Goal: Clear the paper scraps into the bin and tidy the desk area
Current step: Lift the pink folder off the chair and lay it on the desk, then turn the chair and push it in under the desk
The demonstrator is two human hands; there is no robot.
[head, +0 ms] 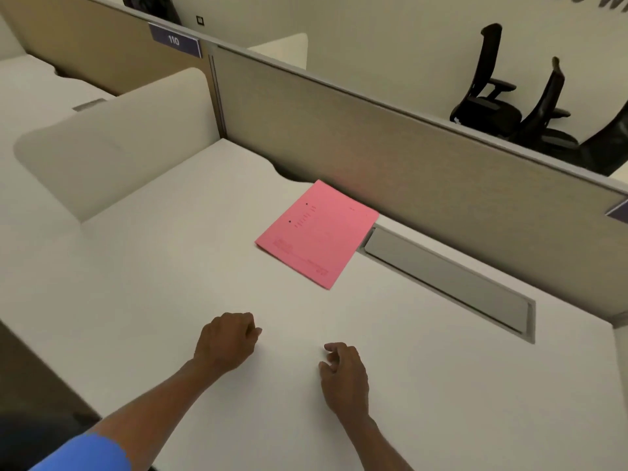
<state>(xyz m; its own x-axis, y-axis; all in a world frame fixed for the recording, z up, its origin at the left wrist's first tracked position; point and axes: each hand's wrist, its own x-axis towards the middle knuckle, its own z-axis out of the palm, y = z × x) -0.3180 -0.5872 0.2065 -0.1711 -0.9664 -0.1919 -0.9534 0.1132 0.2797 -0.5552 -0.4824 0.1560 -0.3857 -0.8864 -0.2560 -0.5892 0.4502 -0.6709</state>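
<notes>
A pink paper folder [317,234] lies flat on the white desk [170,266], close to the beige partition. My left hand [227,338] rests on the desk nearer to me, fingers curled shut with nothing visible in them. To its right, my right hand [345,372] hovers on the desk with fingers loosely curled, holding nothing. Both hands are well short of the folder. No paper scraps and no bin are in view.
A grey cable-tray lid [448,283] is set into the desk along the beige partition [390,151]. A cream side divider [112,141] stands at the left. Two black office chairs [509,103] sit beyond the partition.
</notes>
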